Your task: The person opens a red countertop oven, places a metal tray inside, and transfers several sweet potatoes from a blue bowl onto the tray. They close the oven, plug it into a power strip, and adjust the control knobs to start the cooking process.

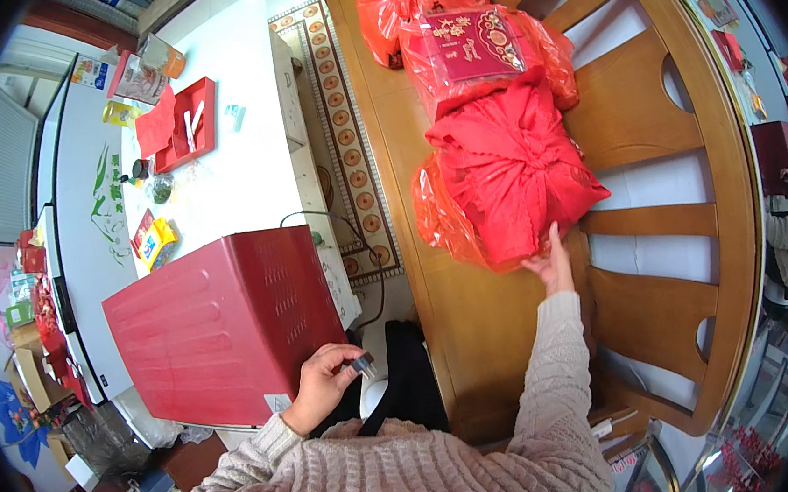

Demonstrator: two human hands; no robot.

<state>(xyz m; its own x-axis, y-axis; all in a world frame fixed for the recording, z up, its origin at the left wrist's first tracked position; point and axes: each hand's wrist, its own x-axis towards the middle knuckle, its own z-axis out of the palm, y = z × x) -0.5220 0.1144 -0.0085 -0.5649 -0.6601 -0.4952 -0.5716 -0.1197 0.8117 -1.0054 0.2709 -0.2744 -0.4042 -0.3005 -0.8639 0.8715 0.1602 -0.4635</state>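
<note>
Brown wood fills much of the right half of the frame: a broad bench (pixel 483 352) with a slatted back. Across the upper left stretches a white table (pixel 249 186), and at the lower left stands a large red metal cabinet (pixel 208 333). On the bench, right of upper centre, sits a knotted red cloth bundle (pixel 519 159), red plastic bags (pixel 443 218) showing beside and above it.

From the lower right, the right arm reaches up the frame nearly straight in its knit sleeve; the right hand (pixel 553 267) meets the bundle's lower corner, fingers parted, one pointing upward, though how firmly they press is hard to judge. Bent close to the body at lower centre, the left hand (pixel 326 381) pinches a small dark plug (pixel 364 365) between thumb and fingers, just beside the cabinet's lower right corner, prongs outward.
</note>
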